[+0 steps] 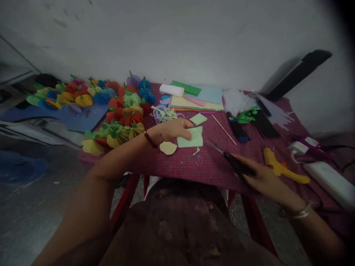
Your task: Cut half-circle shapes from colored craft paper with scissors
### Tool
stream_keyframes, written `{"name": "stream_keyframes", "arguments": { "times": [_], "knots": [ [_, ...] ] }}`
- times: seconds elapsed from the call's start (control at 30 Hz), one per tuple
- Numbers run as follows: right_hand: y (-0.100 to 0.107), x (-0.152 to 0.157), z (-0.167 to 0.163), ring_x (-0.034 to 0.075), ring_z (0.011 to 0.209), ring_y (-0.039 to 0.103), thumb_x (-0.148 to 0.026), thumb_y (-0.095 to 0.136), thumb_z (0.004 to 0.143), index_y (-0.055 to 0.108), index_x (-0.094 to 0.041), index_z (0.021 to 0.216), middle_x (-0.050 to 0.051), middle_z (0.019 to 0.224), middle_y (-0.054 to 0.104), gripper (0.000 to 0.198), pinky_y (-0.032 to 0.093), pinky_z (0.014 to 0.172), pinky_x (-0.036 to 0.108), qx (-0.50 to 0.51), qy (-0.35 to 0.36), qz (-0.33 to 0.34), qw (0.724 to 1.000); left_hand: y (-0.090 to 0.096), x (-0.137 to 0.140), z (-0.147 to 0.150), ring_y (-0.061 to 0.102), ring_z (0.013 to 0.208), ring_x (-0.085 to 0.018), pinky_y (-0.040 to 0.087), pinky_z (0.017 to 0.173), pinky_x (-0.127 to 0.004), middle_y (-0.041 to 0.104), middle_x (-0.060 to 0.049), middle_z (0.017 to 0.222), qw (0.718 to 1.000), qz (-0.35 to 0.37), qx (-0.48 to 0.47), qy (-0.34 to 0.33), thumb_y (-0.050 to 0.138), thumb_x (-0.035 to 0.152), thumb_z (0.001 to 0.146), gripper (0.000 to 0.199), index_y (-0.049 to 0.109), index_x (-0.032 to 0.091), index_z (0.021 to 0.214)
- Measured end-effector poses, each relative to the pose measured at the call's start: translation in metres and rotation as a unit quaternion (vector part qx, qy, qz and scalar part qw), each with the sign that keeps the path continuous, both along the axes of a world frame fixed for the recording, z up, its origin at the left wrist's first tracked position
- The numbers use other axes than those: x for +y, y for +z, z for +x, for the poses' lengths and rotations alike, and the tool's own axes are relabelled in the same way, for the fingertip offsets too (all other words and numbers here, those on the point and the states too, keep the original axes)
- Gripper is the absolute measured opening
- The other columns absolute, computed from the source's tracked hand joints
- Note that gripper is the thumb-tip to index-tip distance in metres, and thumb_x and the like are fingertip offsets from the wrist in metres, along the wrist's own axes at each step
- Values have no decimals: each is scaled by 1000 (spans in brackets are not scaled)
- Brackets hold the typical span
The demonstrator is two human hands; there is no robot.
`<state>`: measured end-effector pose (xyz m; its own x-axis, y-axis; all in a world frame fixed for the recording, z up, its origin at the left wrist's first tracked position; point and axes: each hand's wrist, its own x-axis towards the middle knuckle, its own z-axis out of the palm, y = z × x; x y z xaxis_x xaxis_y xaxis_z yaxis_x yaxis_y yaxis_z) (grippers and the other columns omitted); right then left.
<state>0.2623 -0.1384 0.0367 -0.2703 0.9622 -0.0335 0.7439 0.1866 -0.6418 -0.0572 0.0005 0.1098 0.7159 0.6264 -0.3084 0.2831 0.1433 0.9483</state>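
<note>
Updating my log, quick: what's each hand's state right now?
Left hand: closed, holding pale green paper.
Right hand: closed, holding black-handled scissors.

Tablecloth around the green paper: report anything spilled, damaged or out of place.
Small pale scraps lie loose on the tablecloth, nearer the wearer than the green paper, looking like stray offcuts. Nothing there looks spilled or damaged.

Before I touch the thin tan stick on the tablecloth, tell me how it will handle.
The thin tan stick is probably light, being so slender. It looks likely to hold stiff when lifted, since it lies straight. A sideways nudge may roll or slide it, as nothing visibly pins it to the tablecloth.
</note>
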Motion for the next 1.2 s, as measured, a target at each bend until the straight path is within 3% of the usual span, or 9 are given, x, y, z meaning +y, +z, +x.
{"name": "stream_keyframes", "arguments": {
  "times": [0.1,0.23,0.37,0.47,0.67,0.8,0.9,1.0,1.2],
  "knots": [
    [-20,17,-16,33,113,68,-29,59,89,53,-18,146,16,132,67,58,53,100,52,-115,-4,104,988,11,-4,-12,51,51,-8,37,48,-17,63,1,60,999,45,-2,19,67,17,54,15,70,13,68],
    [-20,24,-34,33,107,66,-30,61,88,63,-16,134,17,120,68,49,52,98,52,-174,34,124,976,12,-17,-14,47,51,-8,32,47,-18,58,2,60,995,99,31,-5,64,22,59,13,66,13,68],
    [13,23,-54,30,116,62,-37,61,90,65,-22,124,13,124,66,38,48,102,47,2,18,114,993,8,-24,-5,43,49,-8,26,45,-19,53,3,56,981,167,76,-59,60,20,62,7,63,14,66],
    [39,30,-77,25,106,64,-39,63,89,63,-24,115,8,114,68,31,51,93,38,167,61,19,984,7,-27,7,42,48,-8,25,44,-21,50,4,54,969,206,92,-100,60,20,63,4,59,16,63],
    [42,49,-107,17,76,55,-27,68,79,66,-20,78,1,80,58,7,42,71,30,182,58,25,981,6,-25,21,39,47,-8,23,44,-23,48,5,52,969,190,119,-105,62,17,61,4,58,16,61],
    [21,51,-106,15,70,52,-33,72,79,65,-20,80,-1,75,58,15,42,66,28,341,-49,-43,938,-6,-21,14,50,58,-9,37,53,-20,57,2,66,997,61,-37,13,72,33,67,23,65,15,79],
    [10,52,-110,15,72,57,-37,79,75,68,-20,88,-1,81,67,24,46,70,28,470,-110,-80,872,-24,-30,15,61,76,-12,50,71,-24,65,-1,87,960,-59,-238,132,80,47,66,44,65,16,94],
    [5,53,-120,16,77,61,-35,83,70,71,-21,92,0,85,72,28,49,78,30,537,-129,-68,831,-43,-48,27,61,76,-11,50,74,-24,68,0,88,926,-94,-300,209,90,36,58,50,66,16,97],
    [0,56,-136,16,78,61,-37,80,76,70,-21,90,-2,82,71,23,50,77,29,530,-134,-3,837,-60,-64,59,60,67,-10,47,69,-24,72,1,76,875,-63,-354,325,90,31,59,35,72,15,85]
  ]
}}
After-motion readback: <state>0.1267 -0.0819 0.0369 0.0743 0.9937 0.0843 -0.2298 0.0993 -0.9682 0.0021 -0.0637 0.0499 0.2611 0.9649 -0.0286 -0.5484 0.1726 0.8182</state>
